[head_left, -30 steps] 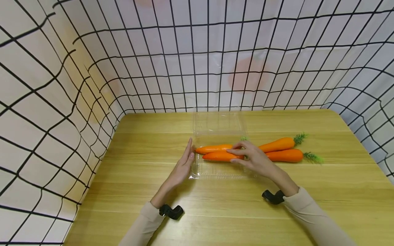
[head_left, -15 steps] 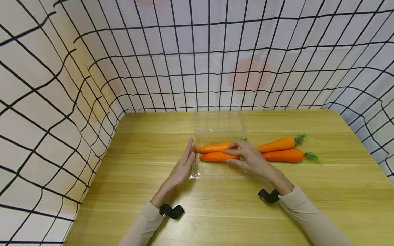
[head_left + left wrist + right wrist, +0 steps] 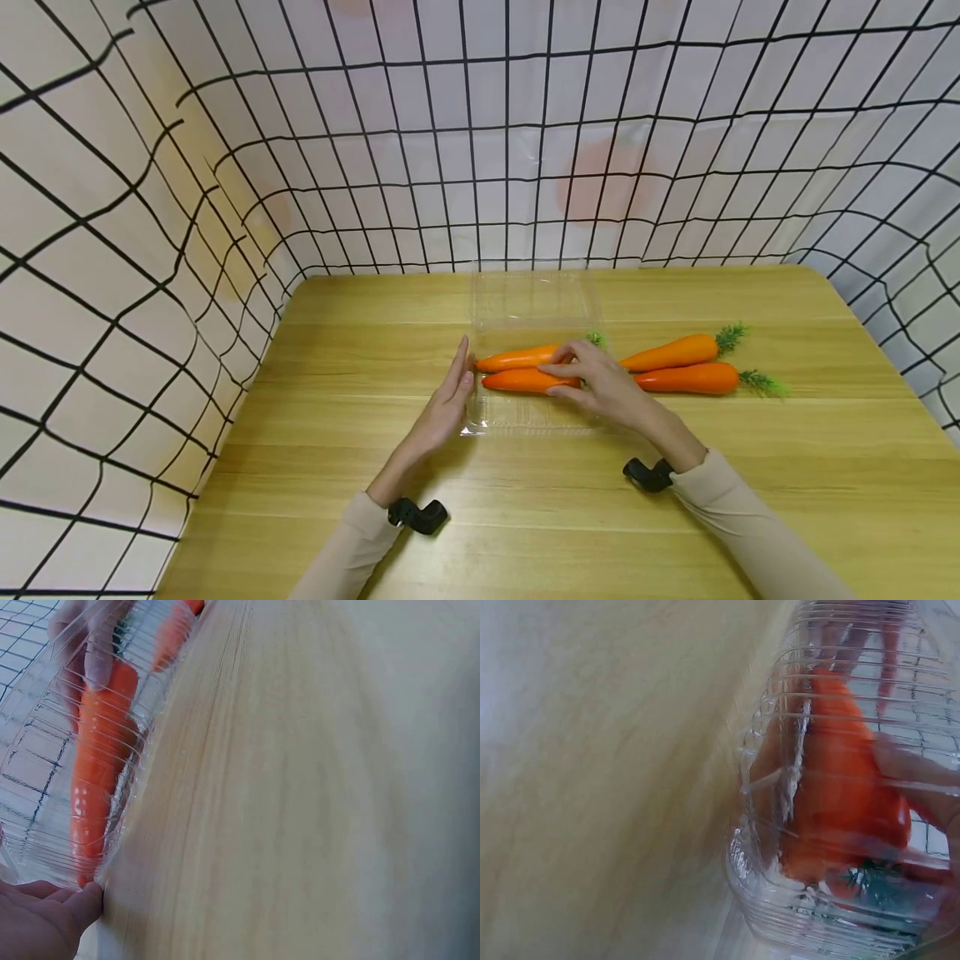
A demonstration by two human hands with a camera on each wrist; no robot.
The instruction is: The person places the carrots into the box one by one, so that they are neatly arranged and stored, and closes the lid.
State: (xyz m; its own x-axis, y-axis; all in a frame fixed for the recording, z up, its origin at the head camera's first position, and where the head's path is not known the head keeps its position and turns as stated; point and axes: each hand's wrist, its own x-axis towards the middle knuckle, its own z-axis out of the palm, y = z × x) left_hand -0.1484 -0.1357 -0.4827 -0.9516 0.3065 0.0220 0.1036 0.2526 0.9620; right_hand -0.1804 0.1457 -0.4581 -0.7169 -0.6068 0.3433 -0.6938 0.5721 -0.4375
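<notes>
In the head view, a clear plastic clamshell box (image 3: 517,414) stands on the table with its lid (image 3: 534,297) folded back. Two orange carrots lie side by side in its base, the rear carrot (image 3: 513,360) and the front carrot (image 3: 517,381). My right hand (image 3: 611,385) pinches the front carrot near its thick end, from above, covering its leafy top. My left hand (image 3: 442,410) stands against the box's left wall with its fingers straight. Through the ribbed wall, the left wrist view shows the carrot (image 3: 97,769) pointing toward my left fingertips.
Two more carrots lie on the wooden table right of the box, an upper carrot (image 3: 675,352) and a lower carrot (image 3: 693,378), leafy tops to the right. A white grid-patterned cloth (image 3: 420,158) hangs behind the table and at both sides.
My right hand has moved a little to the left, sliding the front carrot left and slightly back, closer beside the rear carrot. The left hand has stayed in place.
</notes>
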